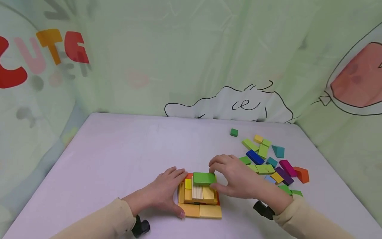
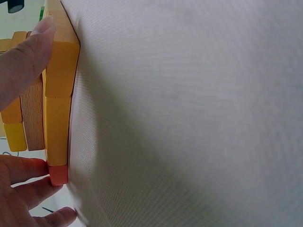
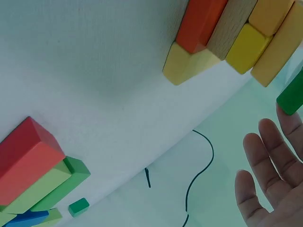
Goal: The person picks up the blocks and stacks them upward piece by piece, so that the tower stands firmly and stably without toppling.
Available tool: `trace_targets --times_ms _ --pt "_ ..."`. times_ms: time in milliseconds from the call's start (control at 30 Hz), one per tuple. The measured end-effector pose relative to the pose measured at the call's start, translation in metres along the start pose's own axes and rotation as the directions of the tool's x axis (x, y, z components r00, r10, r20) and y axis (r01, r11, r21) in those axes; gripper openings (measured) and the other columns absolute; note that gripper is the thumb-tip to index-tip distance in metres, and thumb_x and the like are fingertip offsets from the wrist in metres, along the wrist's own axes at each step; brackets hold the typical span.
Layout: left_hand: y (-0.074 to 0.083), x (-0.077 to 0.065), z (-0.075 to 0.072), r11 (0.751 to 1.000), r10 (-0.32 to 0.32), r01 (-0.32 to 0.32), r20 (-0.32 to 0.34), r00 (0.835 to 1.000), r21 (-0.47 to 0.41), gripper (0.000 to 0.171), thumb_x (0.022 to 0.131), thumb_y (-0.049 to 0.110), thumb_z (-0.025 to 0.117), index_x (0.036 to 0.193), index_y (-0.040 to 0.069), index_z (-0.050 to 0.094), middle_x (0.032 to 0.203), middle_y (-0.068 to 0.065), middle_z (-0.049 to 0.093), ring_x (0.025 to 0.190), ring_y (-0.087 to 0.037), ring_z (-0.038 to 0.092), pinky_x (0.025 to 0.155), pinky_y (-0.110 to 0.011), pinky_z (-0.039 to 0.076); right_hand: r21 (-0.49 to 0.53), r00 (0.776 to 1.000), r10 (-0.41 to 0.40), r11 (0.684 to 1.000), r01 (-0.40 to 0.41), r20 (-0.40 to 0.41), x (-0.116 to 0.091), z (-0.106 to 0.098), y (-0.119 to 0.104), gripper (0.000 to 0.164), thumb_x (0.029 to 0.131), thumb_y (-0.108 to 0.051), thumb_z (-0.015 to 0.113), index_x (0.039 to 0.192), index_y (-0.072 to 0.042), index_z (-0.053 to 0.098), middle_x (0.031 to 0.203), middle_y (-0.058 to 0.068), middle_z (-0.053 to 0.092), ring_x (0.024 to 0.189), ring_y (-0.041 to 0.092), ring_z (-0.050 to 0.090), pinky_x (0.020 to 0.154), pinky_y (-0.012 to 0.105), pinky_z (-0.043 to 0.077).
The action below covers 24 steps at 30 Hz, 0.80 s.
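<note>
My right hand [image 1: 237, 177] pinches a green rectangular block [image 1: 204, 178] by its right end, between thumb and fingertips. The block lies over the top of a layered stack of wooden blocks; in the right wrist view this green block [image 3: 291, 97] shows beside the stack's upper layer. Orange-yellow base blocks [image 1: 190, 210] form the front of the stack. Higher up are a pale striped block [image 1: 197, 192] and a small yellow block [image 1: 188, 183]. At the stack's left side, my left hand [image 1: 165, 191] rests spread, thumb at the front and fingertips touching a red block [image 2: 58, 175] at the back.
Loose blocks lie scattered to the right, among them a dark blue block [image 1: 255, 157], a magenta block [image 1: 287, 168] and an orange block [image 1: 302, 175]. A small green block [image 1: 234, 132] sits farther back. A printed curtain [image 1: 191, 59] hangs behind the white table [image 1: 125, 142].
</note>
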<state>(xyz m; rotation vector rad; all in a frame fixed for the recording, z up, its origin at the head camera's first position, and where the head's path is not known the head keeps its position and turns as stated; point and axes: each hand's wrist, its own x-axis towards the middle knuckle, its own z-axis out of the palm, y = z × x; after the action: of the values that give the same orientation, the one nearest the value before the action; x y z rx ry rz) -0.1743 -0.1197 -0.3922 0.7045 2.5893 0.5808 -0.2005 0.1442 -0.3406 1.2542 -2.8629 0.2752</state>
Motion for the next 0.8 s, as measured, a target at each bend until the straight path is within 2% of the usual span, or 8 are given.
trace_targets --times_ms 333,800 --pt "0.0007 -0.0017 -0.0015 1.000 0.016 -0.016 -0.006 1.000 -0.013 0.114 0.068 0.055 0.091 0.157 0.008 0.037 0.165 -0.010 0.036 0.154 -0.040 0.027 0.122 -0.061 0.032 -0.014 0.998 0.031 0.999 -0.030 0.046 0.0003 0.0018 -0.0055 0.027 0.088 -0.037 0.080 0.104 -0.018 0.072 0.120 0.000 0.068 0.115 0.022 0.062 0.100 0.050 0.054" --pt "0.0018 -0.0017 -0.0017 1.000 0.012 -0.012 -0.004 1.000 -0.006 0.114 0.068 0.056 0.090 0.157 0.009 0.037 0.164 -0.010 0.036 0.154 -0.039 0.027 0.122 -0.061 0.031 -0.013 0.999 0.024 1.000 -0.023 0.039 0.0005 0.0036 -0.0054 0.027 0.088 -0.036 0.080 0.105 -0.017 0.072 0.119 0.000 0.068 0.115 0.022 0.061 0.099 0.049 0.054"
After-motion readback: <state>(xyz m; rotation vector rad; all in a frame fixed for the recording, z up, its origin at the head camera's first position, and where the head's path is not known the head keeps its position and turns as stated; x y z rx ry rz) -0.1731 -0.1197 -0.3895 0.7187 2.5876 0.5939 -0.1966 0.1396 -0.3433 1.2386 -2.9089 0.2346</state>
